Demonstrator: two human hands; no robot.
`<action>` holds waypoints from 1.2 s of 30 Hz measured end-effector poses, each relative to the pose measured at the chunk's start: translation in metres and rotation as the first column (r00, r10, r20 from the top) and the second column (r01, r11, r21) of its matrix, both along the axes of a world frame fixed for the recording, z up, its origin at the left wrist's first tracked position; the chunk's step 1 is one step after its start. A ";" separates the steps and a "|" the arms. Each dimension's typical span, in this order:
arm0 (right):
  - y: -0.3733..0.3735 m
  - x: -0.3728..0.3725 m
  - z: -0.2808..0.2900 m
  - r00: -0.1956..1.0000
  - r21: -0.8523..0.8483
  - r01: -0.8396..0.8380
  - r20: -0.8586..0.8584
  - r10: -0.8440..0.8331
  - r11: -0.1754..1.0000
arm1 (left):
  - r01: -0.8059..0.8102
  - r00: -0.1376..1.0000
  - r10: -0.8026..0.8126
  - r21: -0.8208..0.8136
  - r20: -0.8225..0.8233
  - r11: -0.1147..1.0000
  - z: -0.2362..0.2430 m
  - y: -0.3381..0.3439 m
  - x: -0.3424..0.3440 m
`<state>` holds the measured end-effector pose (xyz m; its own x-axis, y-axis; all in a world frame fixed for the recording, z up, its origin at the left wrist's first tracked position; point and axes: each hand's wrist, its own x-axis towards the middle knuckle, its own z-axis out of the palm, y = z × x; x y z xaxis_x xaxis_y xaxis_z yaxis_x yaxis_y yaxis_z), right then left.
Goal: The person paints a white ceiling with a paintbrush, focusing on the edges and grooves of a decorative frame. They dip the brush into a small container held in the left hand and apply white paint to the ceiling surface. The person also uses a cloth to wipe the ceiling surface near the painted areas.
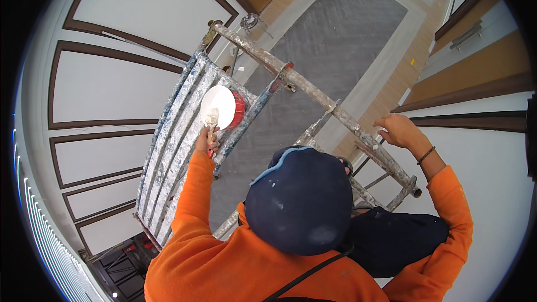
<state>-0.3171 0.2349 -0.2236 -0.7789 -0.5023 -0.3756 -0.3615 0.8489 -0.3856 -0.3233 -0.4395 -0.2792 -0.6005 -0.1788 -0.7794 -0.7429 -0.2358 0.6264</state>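
My left hand (pixel 206 141) is closed round the handle of a paintbrush (pixel 211 120). The brush's pale bristles are over the mouth of a paint bucket, white inside and red outside (pixel 239 109). White shows throughout the bucket, so I cannot tell how deep the paint is. The bucket stands on a paint-spattered, slatted scaffold platform (pixel 173 128). My right hand (pixel 400 130) is raised beyond the scaffold's rail on the right. Its fingers are loosely bent and apart, with nothing visible in them. Orange sleeves cover both arms, and a dark bracelet circles the right wrist.
A spattered scaffold pole (pixel 313 90) runs diagonally across, with cross tubes below. Dark-framed white wall panels (pixel 112 86) line the left. Far below lies a grey floor (pixel 330 28) with a round stool-like object (pixel 249 21). Rounded navy cloth (pixel 296 201) fills the middle foreground.
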 end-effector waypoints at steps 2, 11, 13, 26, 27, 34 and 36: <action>-0.001 0.002 0.001 1.000 -0.001 0.000 -0.001 0.000 1.000 | 0.009 0.998 -0.008 0.008 -0.056 1.000 0.005 -0.003 -0.004; -0.004 -0.002 0.001 1.000 -0.028 -0.001 -0.002 0.001 1.000 | -0.026 0.990 -0.010 -0.255 -0.139 0.967 0.010 0.004 -0.002; -0.006 0.000 -0.004 1.000 -0.046 -0.015 0.009 0.015 0.999 | -0.057 0.985 0.009 -0.282 -0.171 0.958 0.002 -0.004 0.010; 0.002 0.007 -0.004 0.999 -0.001 -0.003 0.054 0.003 1.000 | -0.102 0.899 -0.104 -0.436 -0.425 0.894 -0.051 0.020 0.043; 0.001 0.007 -0.005 0.998 0.001 -0.004 0.066 0.004 1.000 | -0.108 0.898 -0.104 -0.443 -0.428 0.890 -0.053 0.024 0.043; -0.003 0.008 -0.004 0.996 0.011 -0.010 0.090 0.009 1.000 | -0.170 0.877 -0.093 -0.484 -0.472 0.859 -0.072 0.048 0.047; -0.002 0.010 -0.005 0.997 0.016 -0.010 0.081 0.009 1.000 | -0.223 0.850 -0.106 -0.535 -0.515 0.815 -0.070 0.059 0.046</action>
<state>-0.3075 0.2332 -0.2282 -0.7408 -0.5025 -0.4457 -0.3375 0.8522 -0.3998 -0.2771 -0.3803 -0.3494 -0.8422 -0.5264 -0.1169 -0.2808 0.2431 0.9285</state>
